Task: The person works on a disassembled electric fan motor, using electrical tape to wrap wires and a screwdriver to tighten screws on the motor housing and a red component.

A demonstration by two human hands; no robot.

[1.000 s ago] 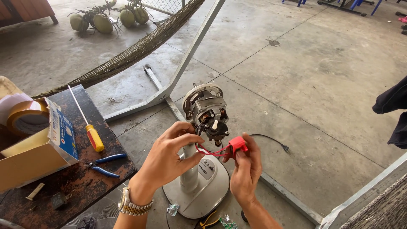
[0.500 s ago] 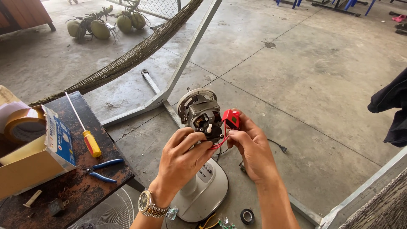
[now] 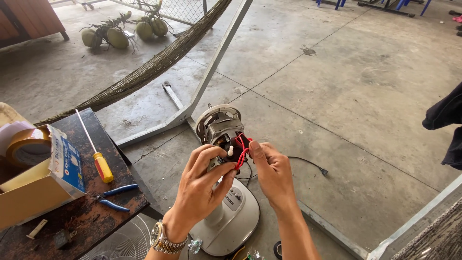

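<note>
Motor (image 3: 220,126) of a fan sits bare on top of a white stand (image 3: 231,212) on the concrete floor (image 3: 346,86). Its long way runs tilted, with the round front end pointing up and away from the person. Red wires (image 3: 242,149) hang at its back end. The left hand (image 3: 202,185) curls shut around the motor's back. The right hand (image 3: 272,175) pinches the red wires. Near the left hand, a dark table (image 3: 82,212) holds a screwdriver (image 3: 96,151), blue pliers (image 3: 114,197) and a box (image 3: 45,180).

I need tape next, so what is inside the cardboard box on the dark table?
A roll of tan packing tape sits in the open cardboard box at the table's left. Anything beneath the roll is hidden by the box walls.
</note>
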